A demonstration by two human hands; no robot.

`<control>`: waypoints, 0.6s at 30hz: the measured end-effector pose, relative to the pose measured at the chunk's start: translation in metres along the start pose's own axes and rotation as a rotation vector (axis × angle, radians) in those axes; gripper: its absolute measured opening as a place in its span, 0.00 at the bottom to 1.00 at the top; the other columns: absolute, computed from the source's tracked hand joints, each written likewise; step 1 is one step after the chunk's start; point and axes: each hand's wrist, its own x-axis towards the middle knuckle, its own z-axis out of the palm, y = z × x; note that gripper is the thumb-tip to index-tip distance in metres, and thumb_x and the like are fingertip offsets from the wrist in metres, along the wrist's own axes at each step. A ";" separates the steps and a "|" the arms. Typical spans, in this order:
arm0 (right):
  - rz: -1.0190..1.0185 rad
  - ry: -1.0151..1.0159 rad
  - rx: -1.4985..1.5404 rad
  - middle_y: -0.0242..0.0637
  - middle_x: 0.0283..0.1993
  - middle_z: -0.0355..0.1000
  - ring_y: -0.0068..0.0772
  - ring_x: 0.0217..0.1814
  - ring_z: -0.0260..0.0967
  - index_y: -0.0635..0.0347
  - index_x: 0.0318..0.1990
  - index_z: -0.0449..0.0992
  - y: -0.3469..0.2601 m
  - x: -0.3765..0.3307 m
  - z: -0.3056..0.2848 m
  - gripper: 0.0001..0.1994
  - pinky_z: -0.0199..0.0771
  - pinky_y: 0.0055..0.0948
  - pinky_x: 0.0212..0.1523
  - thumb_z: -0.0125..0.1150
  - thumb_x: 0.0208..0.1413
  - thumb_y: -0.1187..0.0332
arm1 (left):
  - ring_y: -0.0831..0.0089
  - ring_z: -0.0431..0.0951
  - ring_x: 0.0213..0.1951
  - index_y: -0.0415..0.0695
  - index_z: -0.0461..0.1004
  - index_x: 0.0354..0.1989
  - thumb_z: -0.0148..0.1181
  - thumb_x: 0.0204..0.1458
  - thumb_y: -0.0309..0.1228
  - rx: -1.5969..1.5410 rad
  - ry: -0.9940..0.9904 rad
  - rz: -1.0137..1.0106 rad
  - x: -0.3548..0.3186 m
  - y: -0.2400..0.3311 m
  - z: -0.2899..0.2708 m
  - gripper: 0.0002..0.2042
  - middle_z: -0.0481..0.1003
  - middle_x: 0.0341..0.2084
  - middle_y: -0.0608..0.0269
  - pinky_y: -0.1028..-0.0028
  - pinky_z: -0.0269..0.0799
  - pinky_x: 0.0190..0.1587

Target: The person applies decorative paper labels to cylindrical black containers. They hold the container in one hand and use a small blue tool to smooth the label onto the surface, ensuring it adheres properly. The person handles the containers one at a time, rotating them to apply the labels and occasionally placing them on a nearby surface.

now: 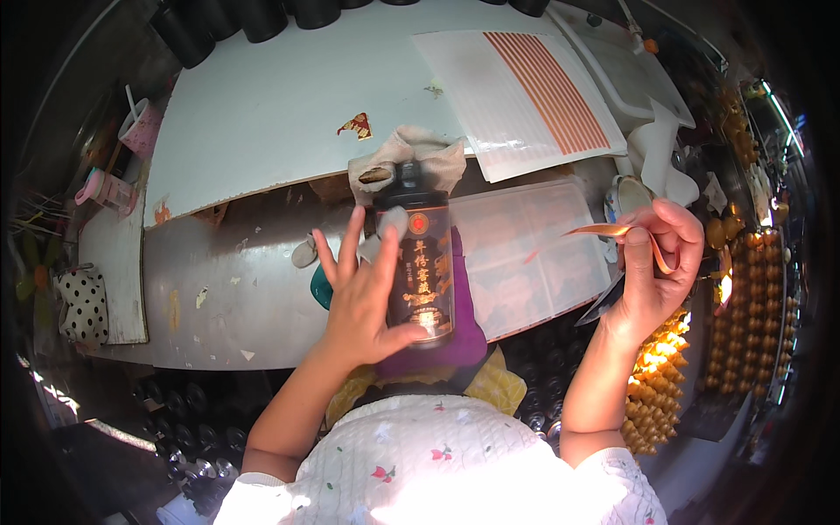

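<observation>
A dark bottle (pixel 420 262) with gold and orange lettering lies in front of me, its neck on a crumpled beige cloth (pixel 446 162) and its base over purple cloth (pixel 468 315). My left hand (pixel 363 293) rests against the bottle's left side, fingers spread and thumb near its base. Something white, like a fingertip cover, shows at my left fingers. Off to the right, apart from the bottle, my right hand (pixel 658 262) is closed, pinching a thin copper-coloured strip (pixel 604 229) between thumb and fingers. The strip curls back into the palm.
A sheet with copper-coloured stripes (pixel 547 87) lies on the pale board (pixel 289 105). Beneath it at right is a translucent tray (pixel 534 254). Black bottles (pixel 262 19) line the far edge. A pink cup (pixel 140 131) stands left; gold ridged pieces (pixel 656 385) stack at right.
</observation>
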 end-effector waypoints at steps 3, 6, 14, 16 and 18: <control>0.032 -0.019 0.035 0.37 0.34 0.75 0.23 0.37 0.73 0.65 0.50 0.71 -0.002 -0.006 0.003 0.16 0.70 0.19 0.42 0.62 0.55 0.84 | 0.38 0.44 0.73 0.38 0.40 0.76 0.38 0.56 0.71 -0.090 0.023 -0.141 -0.010 -0.008 0.011 0.52 0.69 0.56 0.45 0.36 0.13 0.67; 0.064 -0.149 -0.033 0.37 0.34 0.75 0.23 0.35 0.73 0.65 0.49 0.71 -0.002 -0.009 0.006 0.15 0.71 0.20 0.40 0.63 0.54 0.83 | 0.39 0.42 0.74 0.37 0.38 0.76 0.48 0.56 0.65 -0.153 0.042 -0.277 -0.019 0.000 0.009 0.51 0.59 0.67 0.43 0.39 0.14 0.69; -0.030 -0.639 -0.016 0.37 0.38 0.77 0.22 0.33 0.75 0.66 0.44 0.77 -0.031 0.025 0.084 0.13 0.73 0.20 0.38 0.66 0.49 0.83 | 0.41 0.42 0.73 0.49 0.76 0.36 0.75 0.42 0.38 -0.527 -0.047 -0.077 0.067 0.041 -0.054 0.16 0.64 0.46 0.55 0.40 0.24 0.70; 0.137 -0.497 0.034 0.35 0.38 0.75 0.20 0.35 0.73 0.66 0.47 0.75 -0.028 0.028 0.074 0.14 0.72 0.20 0.40 0.62 0.52 0.84 | 0.42 0.46 0.73 0.50 0.77 0.24 0.74 0.41 0.36 -0.459 -0.058 -0.163 0.067 0.033 -0.063 0.10 0.65 0.33 0.62 0.41 0.26 0.71; 0.323 -0.358 0.187 0.28 0.37 0.76 0.15 0.35 0.70 0.60 0.48 0.77 0.007 0.017 0.061 0.13 0.62 0.16 0.32 0.63 0.55 0.81 | 0.50 0.54 0.69 0.50 0.76 0.23 0.72 0.42 0.32 -0.465 -0.098 -0.233 0.055 0.004 -0.065 0.08 0.64 0.31 0.65 0.45 0.27 0.72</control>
